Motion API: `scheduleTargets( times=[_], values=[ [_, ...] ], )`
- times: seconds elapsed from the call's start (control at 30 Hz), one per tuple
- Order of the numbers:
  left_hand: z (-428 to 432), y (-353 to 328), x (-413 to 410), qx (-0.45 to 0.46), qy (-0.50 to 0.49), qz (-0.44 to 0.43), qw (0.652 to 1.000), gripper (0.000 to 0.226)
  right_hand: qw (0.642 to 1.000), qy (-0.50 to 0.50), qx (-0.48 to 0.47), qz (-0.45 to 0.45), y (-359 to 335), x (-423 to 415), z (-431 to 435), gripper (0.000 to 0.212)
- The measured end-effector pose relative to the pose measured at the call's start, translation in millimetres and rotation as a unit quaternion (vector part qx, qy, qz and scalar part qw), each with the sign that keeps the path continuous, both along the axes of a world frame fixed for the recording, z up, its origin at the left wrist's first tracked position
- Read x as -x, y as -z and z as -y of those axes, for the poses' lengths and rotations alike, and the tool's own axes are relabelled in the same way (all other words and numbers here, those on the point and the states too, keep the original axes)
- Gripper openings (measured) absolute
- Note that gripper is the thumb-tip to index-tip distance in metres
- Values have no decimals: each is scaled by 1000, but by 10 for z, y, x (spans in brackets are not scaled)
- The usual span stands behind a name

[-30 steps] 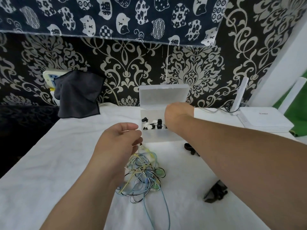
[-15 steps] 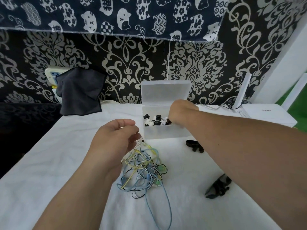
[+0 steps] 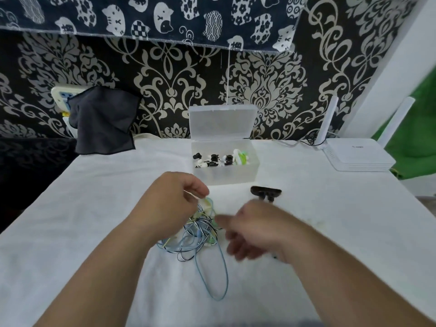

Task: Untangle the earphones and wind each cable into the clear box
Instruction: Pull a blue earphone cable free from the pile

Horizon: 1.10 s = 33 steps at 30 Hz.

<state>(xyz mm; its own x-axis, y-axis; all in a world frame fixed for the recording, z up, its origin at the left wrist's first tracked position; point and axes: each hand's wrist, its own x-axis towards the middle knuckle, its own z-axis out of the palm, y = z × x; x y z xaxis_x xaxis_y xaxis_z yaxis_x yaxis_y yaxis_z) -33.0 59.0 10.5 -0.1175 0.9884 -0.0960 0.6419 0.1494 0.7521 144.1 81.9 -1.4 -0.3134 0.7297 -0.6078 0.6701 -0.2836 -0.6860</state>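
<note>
Earphones (image 3: 198, 232) in blue, black, yellow and green cable are seen as a loose knot on the white-covered table (image 3: 89, 208), just in front of the clear box (image 3: 224, 179). One long blue loop (image 3: 219, 279) trails toward the near edge.

The right hand (image 3: 254, 230), which was held over the box a second ago and half a second ago, has been drawn back and is now found just right of the knot. The left hand (image 3: 174, 204) has been kept at the top of the knot, where a pale yellowish strand is pinched and lifted slightly. At the right end of the box, which the right hand covered before, green-and-white pieces (image 3: 240, 158) are now exposed beside the black and white ones. From this it may be judged that one set has been laid in and that the next is to be worked free from the knot. Much of the task is left, since most cable is still tangled.

The right hand is smeared by motion. Its fingers appear loosely extended with nothing held, but whether the knot is touched cannot be told. The fingertips of the left hand are mostly hidden behind its back. How many sets lie in the box, and whether they are wound, cannot be made out through the frosted wall. A small black object (image 3: 265, 193) near the box is partly cut off by the right hand, and its nature cannot be told.
</note>
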Motion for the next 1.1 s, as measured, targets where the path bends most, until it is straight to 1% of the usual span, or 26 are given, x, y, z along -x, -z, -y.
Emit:
scheduleTargets(
  times=[0.03, 0.1, 0.17, 0.23, 0.3, 0.37, 0.43, 0.47, 0.53, 0.6, 0.63, 0.67, 0.73, 0.77, 0.8, 0.83, 0.9, 0.97, 1.0, 1.03, 1.1],
  values=[
    [13, 15, -21, 7, 37, -52, 998, 37, 1000, -11, 23, -13, 74, -10, 131, 40],
    [47, 55, -70, 27, 115, -132, 984, 41, 996, 3, 21, -83, 181, -26, 287, 25],
    [74, 128, -92, 45, 178, -167, 969, 41, 988, 40, 4, -146, 180, -44, 317, 14],
    [89, 183, -115, 53, 208, -193, 957, 29, 979, 73, -32, -188, 85, -101, 284, 11],
    [79, 216, -110, 44, 181, -243, 952, 10, 961, 112, -48, -249, -41, -192, 226, 15],
    [48, 234, -77, 23, 109, -263, 958, 13, 929, 164, -39, -331, -196, -301, 170, 13],
    [12, 214, -41, -3, 47, -247, 968, 14, 885, 203, -49, -416, -349, -413, 128, 3],
    [7, 197, -12, -8, 21, -237, 971, 14, 865, 218, -63, -448, -410, -464, 115, 10],
    [0, 167, 15, -11, -22, -239, 971, 14, 833, 242, -94, -489, -486, -575, 83, 14],
    [10, 165, 33, -7, -54, -242, 969, 17, 814, 267, -107, -504, -512, -670, 51, 14],
    [14, 164, 41, -8, -67, -232, 970, 18, 815, 283, -107, -494, -493, -701, 27, 13],
    [17, 167, 60, -18, -83, -216, 973, 18, 829, 293, -112, -462, -461, -721, 6, 12],
    [17, 172, 99, -77, -126, -188, 971, 17, 881, 275, -135, -361, -406, -721, -18, 5],
    [11, 156, 119, -122, -147, -179, 965, 21, 901, 253, -145, -319, -385, -700, -30, 5],
    [3, 133, 132, -162, -159, -167, 960, 24, 916, 231, -149, -292, -358, -680, -35, 9],
    [-10, 102, 130, -187, -162, -144, 958, 26, 928, 208, -150, -271, -331, -661, -42, 14],
    [-24, 23, 87, -191, -173, -46, 965, 26, 950, 165, -168, -205, -295, -633, -54, 20],
    [-35, -31, 64, -192, -200, 63, 959, 22, 965, 126, -197, -121, -239, -617, -79, 23],
    [-36, -50, 74, -199, -218, 92, 951, 20, 969, 108, -206, -82, -204, -616, -97, 25],
    [-31, -65, 92, -204, -235, 104, 945, 20, 971, 92, -214, -48, -173, -615, -115, 26],
    [-12, -91, 136, -205, -267, 101, 936, 20, 968, 69, -242, 3, -132, -615, -139, 27]
  ],
)
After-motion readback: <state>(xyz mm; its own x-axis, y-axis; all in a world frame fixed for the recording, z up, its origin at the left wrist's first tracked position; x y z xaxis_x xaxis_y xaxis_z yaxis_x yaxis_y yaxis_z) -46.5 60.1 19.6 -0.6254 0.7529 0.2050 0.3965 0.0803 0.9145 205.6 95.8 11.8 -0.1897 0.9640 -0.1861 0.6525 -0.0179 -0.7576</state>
